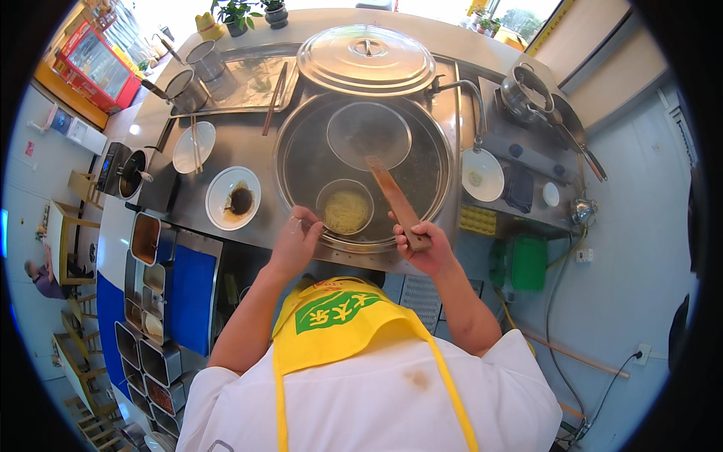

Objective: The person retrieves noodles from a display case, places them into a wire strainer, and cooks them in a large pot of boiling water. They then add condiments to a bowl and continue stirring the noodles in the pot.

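Observation:
My right hand grips the wooden handle of a round mesh skimmer. Its mesh lies over the dark liquid in a large round steel pot. At the pot's near side, my left hand pinches the thin metal handle of a noodle basket. Pale yellow noodles fill the basket, which sits inside the pot's rim. Left of the pot stands a white bowl with dark sauce in it.
A steel lid rests behind the pot, beside a faucet. Chopsticks lean across a steel tray near two strainer baskets. A white bowl stands at right. Ingredient containers line the left; a person sits beyond.

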The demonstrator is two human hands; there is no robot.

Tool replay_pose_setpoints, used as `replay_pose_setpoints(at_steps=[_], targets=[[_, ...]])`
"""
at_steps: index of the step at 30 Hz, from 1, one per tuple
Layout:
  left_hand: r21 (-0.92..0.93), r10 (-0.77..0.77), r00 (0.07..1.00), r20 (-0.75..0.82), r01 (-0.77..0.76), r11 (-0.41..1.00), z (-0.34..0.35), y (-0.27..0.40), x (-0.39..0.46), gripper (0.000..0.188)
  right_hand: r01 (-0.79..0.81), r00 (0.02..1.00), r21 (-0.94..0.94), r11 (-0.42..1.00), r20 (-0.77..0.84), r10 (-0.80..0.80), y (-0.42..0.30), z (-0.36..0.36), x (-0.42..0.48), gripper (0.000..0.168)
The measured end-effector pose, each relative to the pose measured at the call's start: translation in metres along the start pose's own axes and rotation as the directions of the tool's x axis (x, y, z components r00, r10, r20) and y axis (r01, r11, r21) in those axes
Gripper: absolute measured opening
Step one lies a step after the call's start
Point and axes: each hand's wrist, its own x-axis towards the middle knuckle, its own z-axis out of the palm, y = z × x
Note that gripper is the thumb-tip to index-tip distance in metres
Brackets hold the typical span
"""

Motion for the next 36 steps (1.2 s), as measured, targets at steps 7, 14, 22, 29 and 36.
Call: replay_pose_setpoints(at_steps=[7,14,22,29,36], targets=[[0.005,0.002,0.998,-0.069,-0.002,1.000,-0.014,-0.005,0.003,0.013,0.114,0.978,-0.187,0.976,-0.151,-0.144,0.021,-0.008,-0.053,0.058],[0.015,0.022,0.996,-0.084,-0.021,1.000,-0.025,-0.018,0.013,0.013,0.208,0.941,-0.220,0.953,-0.220,-0.256,0.035,0.007,-0.094,0.039],[-0.028,0.020,0.996,-0.082,-0.022,0.999,-0.026,-0.022,0.019,0.017,0.357,0.781,-0.626,0.694,-0.207,-0.589,0.030,0.042,-0.153,0.030],[-0.018,0.065,0.996,-0.068,-0.067,0.998,-0.023,-0.027,0.020,0.015,0.279,0.262,-0.902,0.329,-0.258,-0.930,0.022,-0.027,-0.158,0.049],[-0.021,0.085,0.995,-0.057,-0.086,0.996,-0.026,-0.026,0.016,0.016,-0.134,0.254,-0.925,0.356,-0.380,-0.890,-0.005,-0.060,-0.144,0.065]])
